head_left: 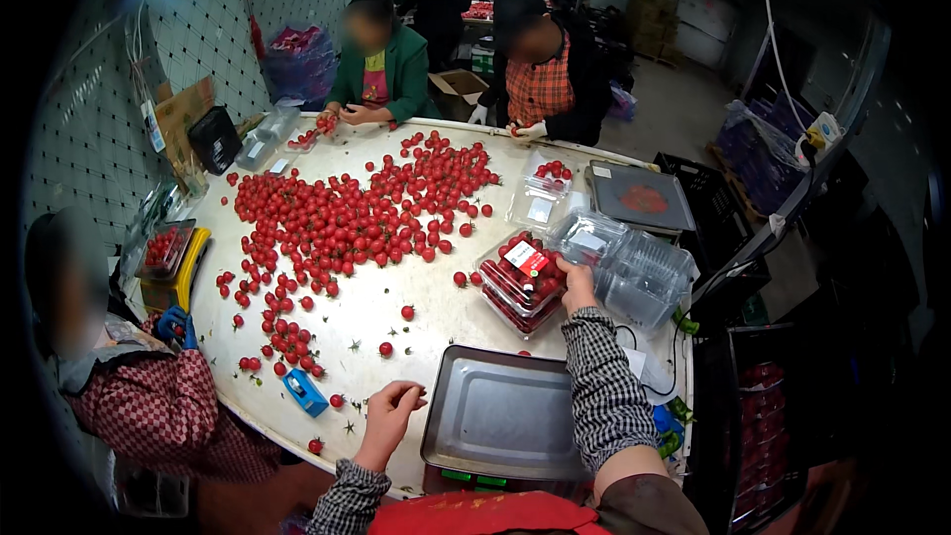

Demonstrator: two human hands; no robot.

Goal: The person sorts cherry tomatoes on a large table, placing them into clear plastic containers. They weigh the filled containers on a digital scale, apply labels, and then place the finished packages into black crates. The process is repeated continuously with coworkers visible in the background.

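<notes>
- Now the right hand (577, 282) reaches forward over the tabletop (396, 282) and rests its fingers on the near edge of a filled clear box of red tomatoes (522, 279), which sits just right of the middle of the tabletop; whether the fingers pinch the box I cannot tell.
- Just right of that box lies a stack of empty clear boxes (634, 267) on its side, touching or nearly touching the hand.
- The left hand (389, 408) sits near the front edge, fingers curled together with the tips meeting; anything between them is too small to see.
- A metal scale tray (500, 416) stands between the 2 forearms, at the front edge.
- Loose red tomatoes (347, 213) are spread across the left and middle of the tabletop.
- A small blue tool (305, 392) lies near the left hand, at the left front.
- Another scale (639, 198) stands at the far right.
- 3 other people work around the tabletop: 1 in a red checked sleeve (163, 406) at the left, 2 at the far side.
</notes>
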